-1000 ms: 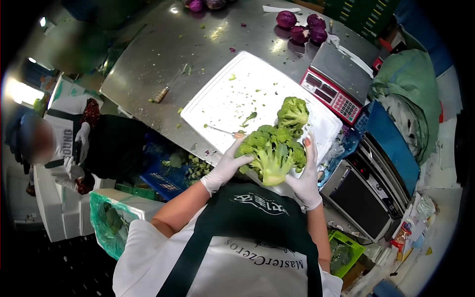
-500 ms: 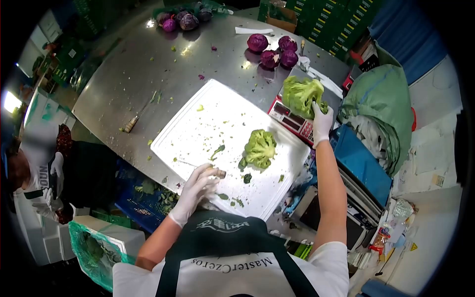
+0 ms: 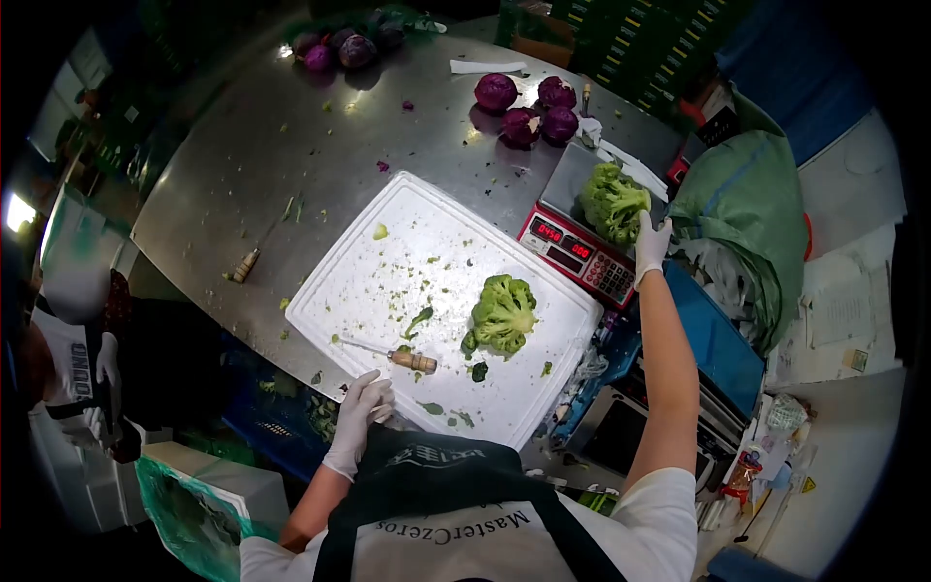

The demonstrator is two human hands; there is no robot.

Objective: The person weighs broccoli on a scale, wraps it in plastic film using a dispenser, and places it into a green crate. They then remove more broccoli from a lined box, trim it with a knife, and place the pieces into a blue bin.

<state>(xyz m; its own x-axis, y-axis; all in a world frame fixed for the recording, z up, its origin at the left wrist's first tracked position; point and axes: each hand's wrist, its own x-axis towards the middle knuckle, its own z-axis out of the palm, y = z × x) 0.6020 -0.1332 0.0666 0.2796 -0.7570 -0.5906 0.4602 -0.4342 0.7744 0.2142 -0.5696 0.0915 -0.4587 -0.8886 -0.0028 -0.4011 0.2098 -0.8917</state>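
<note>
Now that the large broccoli (image 3: 613,201) has been lowered onto the scale (image 3: 567,242), upper right of centre, it is no longer held in the air as it was half a second ago. The right hand (image 3: 651,247) is kept against its lower right side with the fingers touching it; whether the hold is closed or already loosened cannot be told. Red digits are lit on the scale's display, so weighing is judged to be under way.

The left hand (image 3: 361,412) has been drawn back to the near edge of the cutting board (image 3: 388,252), lower centre, loosely spread and holding nothing. The knife (image 3: 398,358) it was over is left lying on the board just above it. A smaller broccoli (image 3: 502,312) is left at the board's right middle, among green scraps.

Red cabbages (image 3: 529,107) are seen at the top on the steel table (image 3: 242,165). A co-worker's gloved hand (image 3: 105,364) shows at the far left.
</note>
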